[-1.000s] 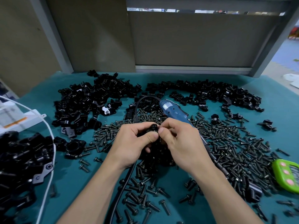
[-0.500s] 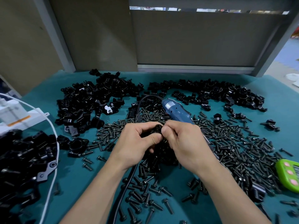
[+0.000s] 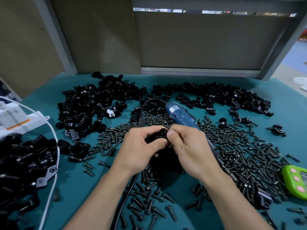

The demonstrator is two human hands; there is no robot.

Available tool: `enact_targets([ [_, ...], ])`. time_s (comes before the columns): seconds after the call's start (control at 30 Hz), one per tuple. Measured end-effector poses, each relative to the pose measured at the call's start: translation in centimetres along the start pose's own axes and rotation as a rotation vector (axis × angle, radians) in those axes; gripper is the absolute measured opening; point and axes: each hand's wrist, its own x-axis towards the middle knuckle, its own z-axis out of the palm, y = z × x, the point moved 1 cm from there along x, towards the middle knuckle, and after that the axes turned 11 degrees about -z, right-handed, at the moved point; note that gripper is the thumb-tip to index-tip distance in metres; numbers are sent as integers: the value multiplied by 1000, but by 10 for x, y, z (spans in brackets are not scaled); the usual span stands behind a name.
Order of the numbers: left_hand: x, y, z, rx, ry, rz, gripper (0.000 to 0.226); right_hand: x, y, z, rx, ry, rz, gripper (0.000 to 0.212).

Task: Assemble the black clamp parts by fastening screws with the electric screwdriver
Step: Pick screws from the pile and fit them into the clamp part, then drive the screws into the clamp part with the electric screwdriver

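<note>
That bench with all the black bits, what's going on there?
A person is putting clamps together by hand. Both hands, left and right, pinch one small black clamp part over a spread of loose screws. The blue screwdriver lies on the teal table just behind the right hand, not picked up. Heaps of clamp parts lie at the back and left; a green gadget sits at the right edge.

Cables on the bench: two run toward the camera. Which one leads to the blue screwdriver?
The black cable: it loops from the blue screwdriver and passes under the left hand. The white cable runs at the far left.
</note>
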Motion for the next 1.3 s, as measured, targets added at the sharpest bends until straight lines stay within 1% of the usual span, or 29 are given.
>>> enact_targets([
  [0.1, 0, 1, 2, 13, -10, 39, 34, 1, 0, 2, -32, 15, 69, 50],
  [0.17, 0, 0, 3, 27, 10, 42, 32, 1, 1, 0, -34, 3, 77, 48],
  [0.23, -1, 0, 4, 31, 20, 21, 31, 0, 2, -3, -24, -20, 41, 36],
  [0.27, -1, 0, 4, 28, 17, 11, 31, -1, 2, -3, -38, -32, 23, 34],
  [0.3, -2, 0, 5, 23, 11, 8, 32, -1, 2, -3, -62, -31, 16, 36],
  [0.37, -2, 1, 6, 25, 8, 26, 32, 2, 0, 1, -88, -11, 61, 45],
  [0.43, -1, 0, 6, 23, 38, 27, 33, 3, -3, 3, -119, 22, 115, 47],
  [0.5, 1, -5, 6, 17, 115, -18, 34, 4, -5, -1, -241, 116, 105, 36],
  [0.53, 1, -8, 5, 16, 154, -40, 35, 6, -6, -5, -379, 150, 108, 24],
  [0.57, 2, -11, 4, 16, 181, -56, 36, 8, -8, -9, -549, 160, 142, 19],
  [0.6, 3, -13, 3, 13, 201, -69, 36, 11, -7, -12, -704, 117, 212, 34],
  [0.63, 4, -14, 2, 1, 216, -78, 36, 14, -4, -14, -786, 24, 295, 48],
  [0.67, 6, -15, 1, -26, 227, -86, 36, 18, -1, -14, -788, -53, 373, 55],
  [0.73, 10, -15, -1, -113, 242, -109, 37, 26, 3, -13, -683, -135, 433, 54],
  [0.8, 12, -14, -5, -181, 267, -122, 37, 35, 7, -14, -625, -168, 422, 45],
  [0.87, 11, -11, -12, -286, 322, -127, 35, 44, 9, -21, -619, -208, 417, 36],
  [0.93, 11, -10, -22, -433, 405, -141, 31, 48, 11, -32, -629, -178, 380, 36],
  [1.0, 14, -9, -33, -579, 496, -170, 30, 48, 14, -46, -549, -16, 309, 36],
  [1.03, 15, -9, -37, -628, 532, -182, 33, 47, 14, -53, -450, 89, 284, 34],
  [1.1, 18, -10, -38, -651, 573, -193, 42, 49, 11, -69, -248, 308, 248, 29],
  [1.2, 15, -11, -33, -515, 566, -194, 41, 52, 6, -82, 37, 575, 283, 24],
  [1.27, 12, -10, -26, -355, 507, -178, 35, 53, 6, -81, 323, 660, 360, 13],
  [1.3, 11, -10, -22, -268, 471, -172, 35, 54, 6, -78, 467, 670, 390, 12],
])
